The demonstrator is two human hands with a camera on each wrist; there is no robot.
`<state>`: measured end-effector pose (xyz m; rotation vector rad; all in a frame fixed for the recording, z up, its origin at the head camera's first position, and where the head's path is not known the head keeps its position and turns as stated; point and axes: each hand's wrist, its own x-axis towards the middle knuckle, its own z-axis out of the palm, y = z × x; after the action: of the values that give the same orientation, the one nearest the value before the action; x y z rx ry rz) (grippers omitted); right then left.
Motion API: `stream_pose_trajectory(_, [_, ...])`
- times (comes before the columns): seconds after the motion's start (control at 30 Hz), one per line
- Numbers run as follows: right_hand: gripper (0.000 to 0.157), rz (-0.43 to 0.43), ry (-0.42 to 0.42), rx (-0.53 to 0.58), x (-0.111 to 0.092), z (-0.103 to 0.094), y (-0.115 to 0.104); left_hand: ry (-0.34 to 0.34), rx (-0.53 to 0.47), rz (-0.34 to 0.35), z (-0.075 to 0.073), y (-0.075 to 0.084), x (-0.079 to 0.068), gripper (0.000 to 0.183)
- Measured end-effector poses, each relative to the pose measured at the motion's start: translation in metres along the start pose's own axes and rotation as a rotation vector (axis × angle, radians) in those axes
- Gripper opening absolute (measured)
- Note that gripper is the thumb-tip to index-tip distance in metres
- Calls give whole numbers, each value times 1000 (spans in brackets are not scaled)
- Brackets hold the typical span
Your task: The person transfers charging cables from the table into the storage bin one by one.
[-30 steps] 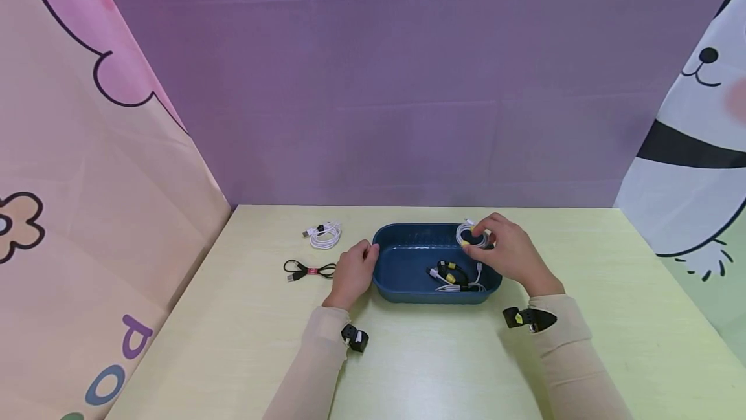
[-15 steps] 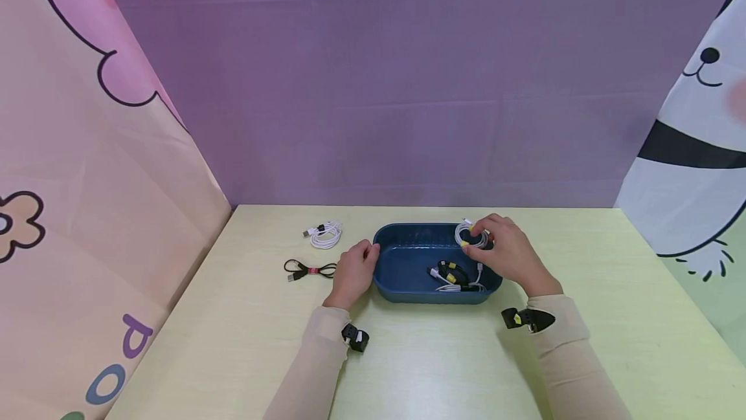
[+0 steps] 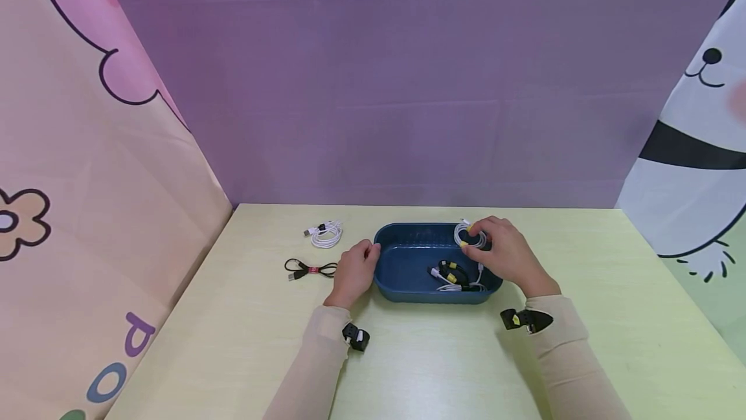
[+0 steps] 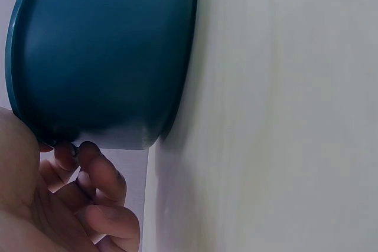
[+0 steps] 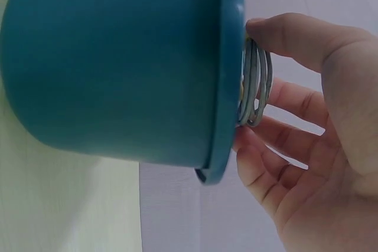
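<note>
White, yellow-tied coiled cable (image 3: 458,235) — pinched in right hand (image 3: 506,252) over blue rounded plastic bin (image 3: 402,277) — left hand (image 3: 353,271) grips bin at its left end.

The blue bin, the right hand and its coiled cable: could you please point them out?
Blue bin (image 3: 403,270), head view: bare inner floor.
Right hand (image 3: 511,255), head view: its back.
Coiled cable (image 5: 253,81), right wrist view: side of its loops.

Draped tabletop booth, plain purple backdrop (image 3: 373,83), cartoon-printed hangings (image 3: 116,200) either side, pale table (image 3: 629,316)
</note>
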<state>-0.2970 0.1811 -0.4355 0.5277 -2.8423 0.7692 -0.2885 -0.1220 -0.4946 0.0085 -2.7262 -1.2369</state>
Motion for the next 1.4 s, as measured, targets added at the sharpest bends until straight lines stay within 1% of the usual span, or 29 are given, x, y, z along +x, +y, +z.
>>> stream_pose_trajectory(0.57, [33,-7,-20,-22,0,2,-1,4,4,1,0,1,0,35])
stream_pose_trajectory(1.4, [31,12,-47,-46,1,7,-2,1,5,6,0,0,0,35])
